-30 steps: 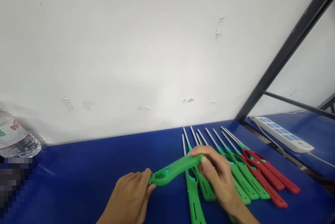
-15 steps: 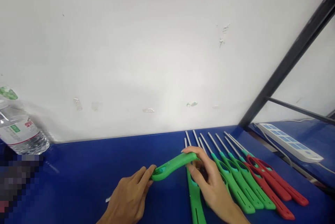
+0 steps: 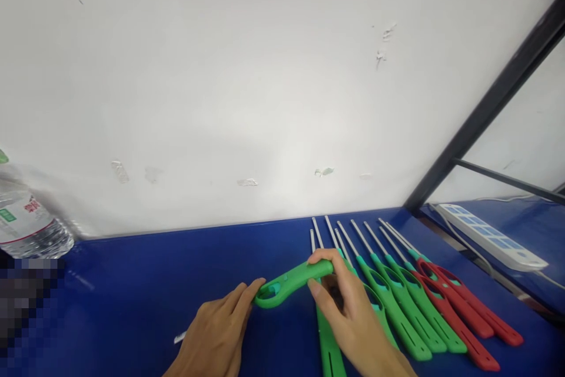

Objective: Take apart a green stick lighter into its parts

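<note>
A green long-nosed gas lighter (image 3: 291,280) is held slantwise between my hands, above the blue tabletop. My left hand (image 3: 218,327) is closed around its nozzle end, so most of the metal tube is hidden; a pale tip (image 3: 179,337) pokes out at the hand's left side. My right hand (image 3: 353,312) pinches the butt of the handle between thumb and fingers. The trigger opening shows close to my left fingertips. Under and beside my right hand lie more green lighters (image 3: 399,318), with red lighters (image 3: 459,324) further right, tubes pointing towards the wall.
A blue table (image 3: 176,259) runs up to a scuffed white wall (image 3: 265,71). At the left edge stands a clear water bottle (image 3: 35,224). A dark metal post (image 3: 477,118) rises on the right, with a white power strip (image 3: 489,236) and its cable behind it.
The held lighter has turned a little, so its trigger opening faces me more. Both hands keep their hold and the view has shifted slightly.
</note>
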A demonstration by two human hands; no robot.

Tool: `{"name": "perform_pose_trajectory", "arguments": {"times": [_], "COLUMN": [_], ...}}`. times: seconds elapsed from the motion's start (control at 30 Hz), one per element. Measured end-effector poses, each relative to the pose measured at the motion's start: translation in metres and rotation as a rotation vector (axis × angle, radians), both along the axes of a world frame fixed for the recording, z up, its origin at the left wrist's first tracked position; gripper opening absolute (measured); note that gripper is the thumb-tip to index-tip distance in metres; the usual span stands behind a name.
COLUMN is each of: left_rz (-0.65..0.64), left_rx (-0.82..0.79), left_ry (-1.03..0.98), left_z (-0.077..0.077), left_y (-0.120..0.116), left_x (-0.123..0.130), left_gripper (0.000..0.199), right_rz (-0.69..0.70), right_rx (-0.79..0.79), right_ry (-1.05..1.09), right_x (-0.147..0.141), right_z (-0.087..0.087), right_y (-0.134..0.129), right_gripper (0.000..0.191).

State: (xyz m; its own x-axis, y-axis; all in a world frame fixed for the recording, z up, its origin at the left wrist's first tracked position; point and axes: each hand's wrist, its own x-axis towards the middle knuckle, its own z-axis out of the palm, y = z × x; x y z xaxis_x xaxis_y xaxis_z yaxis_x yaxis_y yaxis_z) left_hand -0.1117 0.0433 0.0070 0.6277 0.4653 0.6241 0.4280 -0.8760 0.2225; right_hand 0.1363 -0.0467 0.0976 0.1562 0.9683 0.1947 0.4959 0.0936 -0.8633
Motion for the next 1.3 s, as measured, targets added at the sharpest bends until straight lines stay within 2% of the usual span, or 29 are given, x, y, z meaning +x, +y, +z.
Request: {"name": "perform_pose_trajectory", "arguments": {"times": [0.33,0.6,0.73,0.97,1.3], "left_rz": [-0.078,0.038,0.076,0.039,0.044], "left_rx": [-0.089,-0.112,-0.17,-0.241,-0.339], "left_ry": [-0.035,-0.044,-0.013,0.025,0.076], "left_z": [0.023,0.008,0.008,0.02,0.01], "left_y": [-0.004,-0.001,0.005,0.007,0.006], "left_x": [0.006,-0.003,-0.005,-0.006,-0.006], "left_gripper": [0.048,0.039,0.032,0.03,0.032], "right_rz": [-0.045,-0.009,0.028,0.064,0.068], "right_rx": [-0.003,-0.132,-0.211,-0.258,-0.252], "right_ry": [-0.044,-0.096,-0.139,-0.15,-0.187], "right_x": [0.002,0.003,0.004,0.003,0.006], "right_z": [-0.006,-0.004,-0.008,-0.012,-0.015], "right_y": [0.002,0.003,0.003,0.003,0.005], "right_gripper": [0.02,0.029,0.039,0.044,0.038]}}
